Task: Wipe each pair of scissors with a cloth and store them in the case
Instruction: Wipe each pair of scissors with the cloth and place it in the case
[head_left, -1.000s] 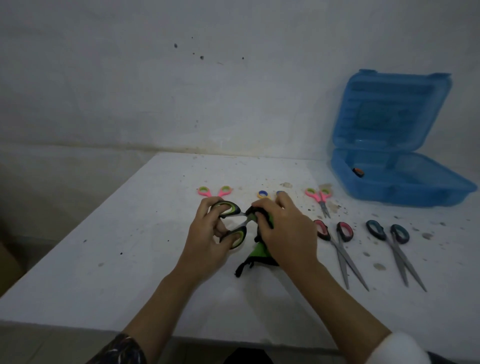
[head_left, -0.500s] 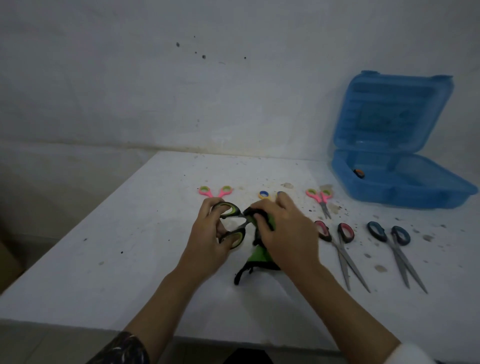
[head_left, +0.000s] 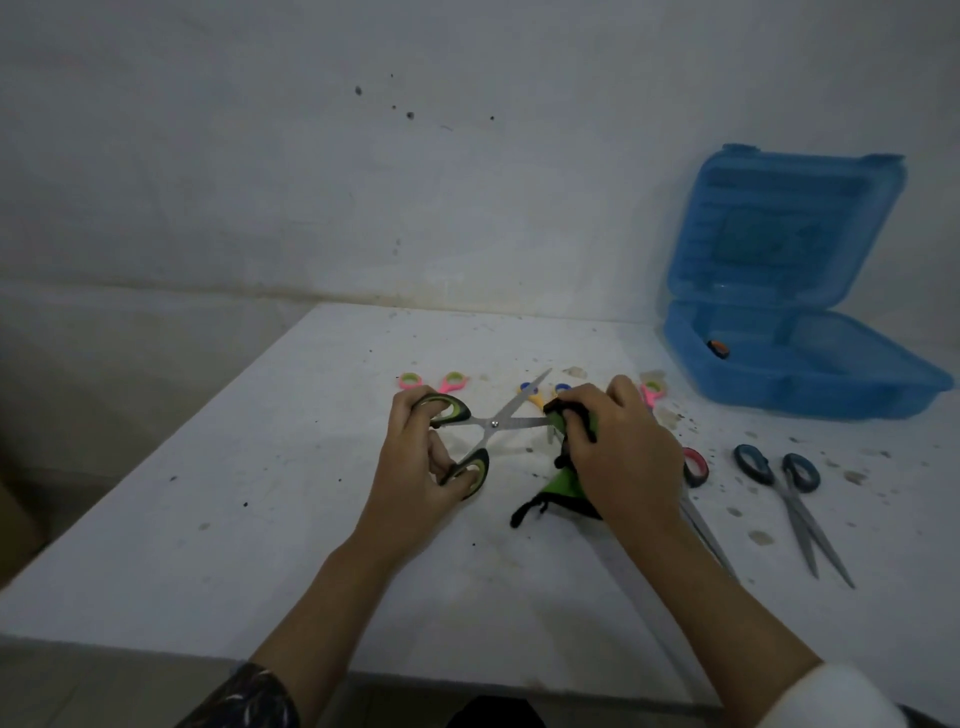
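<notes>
1. Left hand (head_left: 415, 467) grips green-handled scissors (head_left: 496, 423) by both loops, blades spread wide, held over the table (head_left: 260, 519).
2. Right hand (head_left: 628, 457) clamps green-black cloth (head_left: 563, 486) around the horizontal blade's tip; knuckles up, forearm angled in from the right.
3. Blue case (head_left: 810, 384) sits open, far right, well apart from both hands.

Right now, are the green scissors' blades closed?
No, the green scissors are spread open in an X in the left hand.
</notes>
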